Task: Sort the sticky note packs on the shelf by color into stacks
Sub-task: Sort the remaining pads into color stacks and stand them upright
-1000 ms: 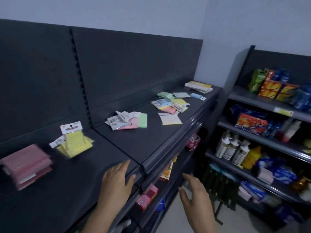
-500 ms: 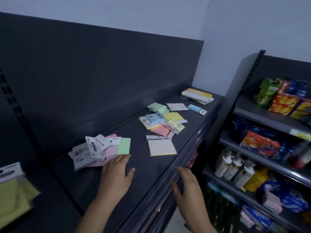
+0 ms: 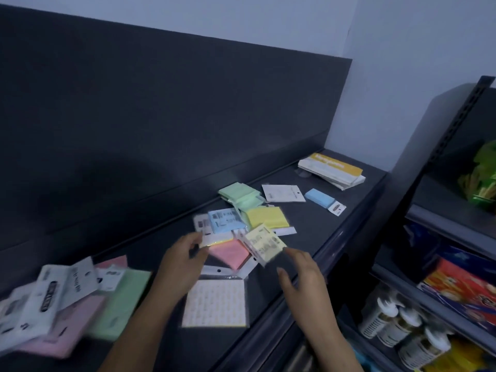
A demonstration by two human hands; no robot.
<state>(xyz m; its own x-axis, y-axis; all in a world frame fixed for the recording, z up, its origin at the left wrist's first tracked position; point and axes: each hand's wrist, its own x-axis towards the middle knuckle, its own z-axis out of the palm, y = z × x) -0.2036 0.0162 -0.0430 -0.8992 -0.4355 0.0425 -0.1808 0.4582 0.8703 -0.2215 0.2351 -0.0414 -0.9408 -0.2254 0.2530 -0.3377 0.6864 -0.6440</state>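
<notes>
Two hands reach into a mixed pile of sticky note packs mid-shelf; the colours look largely unsorted.

The left hand pinches the near edge of a yellow-edged pack tucked under a blue pack. The right hand meets a tilted pale yellow pack; blur hides whether it grips. A pink pack lies between the hands. Next, a yellow pack probably needs lifting free without dragging its overlapping neighbours. Green packs sit nearer the back of the shelf, a grid-printed pack lies by its front edge, and booklets lie at its right end.
</notes>
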